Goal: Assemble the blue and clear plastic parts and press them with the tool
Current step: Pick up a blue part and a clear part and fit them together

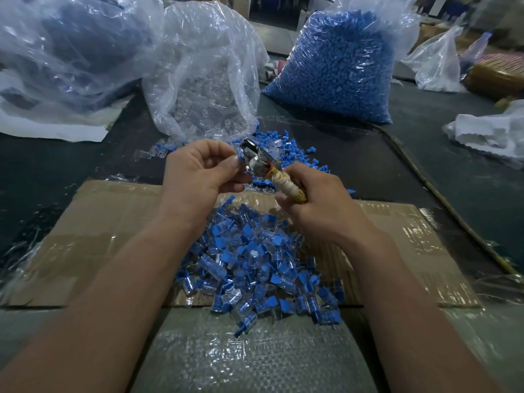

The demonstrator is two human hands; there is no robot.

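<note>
My left hand (pixel 198 171) pinches a small blue and clear part (pixel 241 158) between thumb and fingers, held against the shiny metal jaws of the pressing tool (pixel 256 160). My right hand (pixel 312 199) grips the tool's handles, which are wrapped in yellowish cloth (pixel 289 185). The part is mostly hidden by the jaws. Below my hands lies a heap of assembled blue and clear pieces (pixel 255 268) on a flattened cardboard sheet (pixel 107 222). Loose blue and clear parts (pixel 286 150) are scattered just beyond the tool.
Behind stand a clear bag of transparent parts (pixel 204 89), a bag full of blue parts (pixel 340 66) and a large plastic bag at far left (pixel 65 52). A thin cable (pixel 442 199) runs along the dark table on the right. A woven sack (pixel 255 353) lies nearest me.
</note>
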